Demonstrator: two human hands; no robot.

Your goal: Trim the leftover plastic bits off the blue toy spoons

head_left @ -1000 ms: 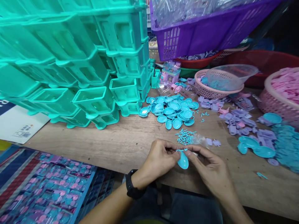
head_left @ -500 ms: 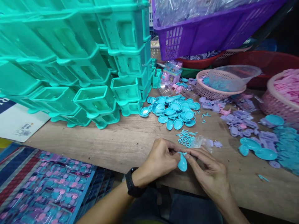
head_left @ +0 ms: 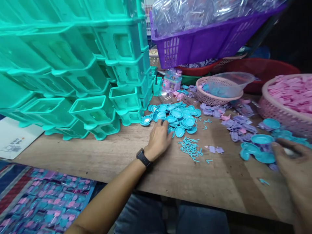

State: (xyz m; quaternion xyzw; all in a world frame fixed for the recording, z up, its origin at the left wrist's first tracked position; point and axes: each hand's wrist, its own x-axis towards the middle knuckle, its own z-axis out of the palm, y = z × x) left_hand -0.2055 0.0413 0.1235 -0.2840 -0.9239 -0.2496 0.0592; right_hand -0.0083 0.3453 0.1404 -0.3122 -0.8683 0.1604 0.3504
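Note:
My left hand [head_left: 159, 139], with a black watch on the wrist, reaches forward, and its fingers lie on the near edge of a pile of small blue dishes [head_left: 179, 116]. My right hand [head_left: 291, 162] is blurred at the right edge, beside larger blue oval pieces [head_left: 260, 148]. Something pale shows under its fingers; I cannot tell whether it holds that. A heap of tiny blue hook-shaped pieces [head_left: 190, 148] lies on the wooden table [head_left: 122, 159] between my hands.
Stacked teal crates [head_left: 73, 65] fill the back left. A purple basket of clear plastic [head_left: 207, 35], a pink basket with a clear bowl [head_left: 219, 89] and a basket of pink parts [head_left: 290, 97] stand behind. Lilac parts [head_left: 234, 125] are scattered. A tray of packed sets [head_left: 46, 201] sits below left.
My hands have parted. The left went forward to the blue dish pile, the right swung far right. The blue spoon-shaped piece they held together is out of sight.

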